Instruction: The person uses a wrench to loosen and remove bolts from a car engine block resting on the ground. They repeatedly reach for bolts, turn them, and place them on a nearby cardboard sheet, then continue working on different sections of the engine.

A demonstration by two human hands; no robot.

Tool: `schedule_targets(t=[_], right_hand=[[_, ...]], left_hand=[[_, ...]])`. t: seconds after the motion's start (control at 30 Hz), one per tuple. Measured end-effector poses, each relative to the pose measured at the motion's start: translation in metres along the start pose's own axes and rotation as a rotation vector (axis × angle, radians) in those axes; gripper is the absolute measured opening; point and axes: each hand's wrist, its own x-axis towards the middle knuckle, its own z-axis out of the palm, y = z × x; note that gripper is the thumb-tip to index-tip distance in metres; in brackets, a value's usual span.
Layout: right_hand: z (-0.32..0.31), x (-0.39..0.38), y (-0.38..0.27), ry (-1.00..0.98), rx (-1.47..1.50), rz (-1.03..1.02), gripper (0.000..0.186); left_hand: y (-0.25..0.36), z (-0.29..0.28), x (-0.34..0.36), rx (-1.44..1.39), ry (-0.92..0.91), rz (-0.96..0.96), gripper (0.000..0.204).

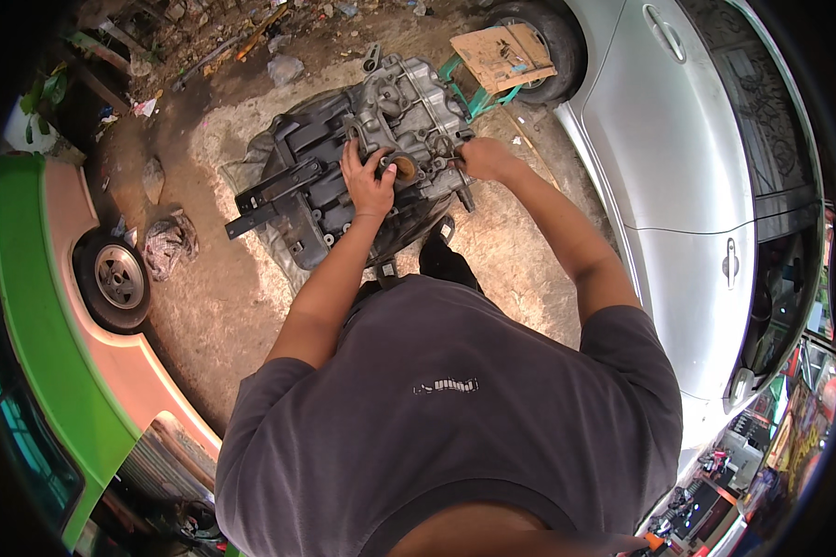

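Note:
A grey metal engine assembly [404,116] with dark attached housings [288,204] lies on a dark crumpled sheet on the ground, in the upper middle of the head view. My left hand [370,186] rests on its middle, fingers spread and bent over the metal, thumb beside a round port with a tan-brown inside [403,167]. At the assembly's right side, my right hand [483,158] is closed, its fingertips among small fittings; what it holds is too small and hidden to make out. A black bracket [274,186] sticks out toward the left.
A silver car [659,278] stands at right, a green-and-peach vehicle [37,232] with a wheel at left. Behind are a green stool with a wooden board [502,56], a tire [562,46] and scattered debris. A crumpled bag [169,246] lies left; my foot shows below the engine.

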Motion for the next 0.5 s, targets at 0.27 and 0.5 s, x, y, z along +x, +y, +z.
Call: schedule_targets(t=[0.27, 0.5], right_hand=[[0.010, -0.016, -0.024, 0.132, -0.011, 0.173, 0.019], [0.023, -0.019, -0.030, 0.173, 0.027, 0.255, 0.020]], left_hand=[[0.005, 0.000, -0.001, 0.005, 0.016, -0.013, 0.038], [0.005, 0.000, 0.001, -0.012, 0.023, -0.004, 0.039]])
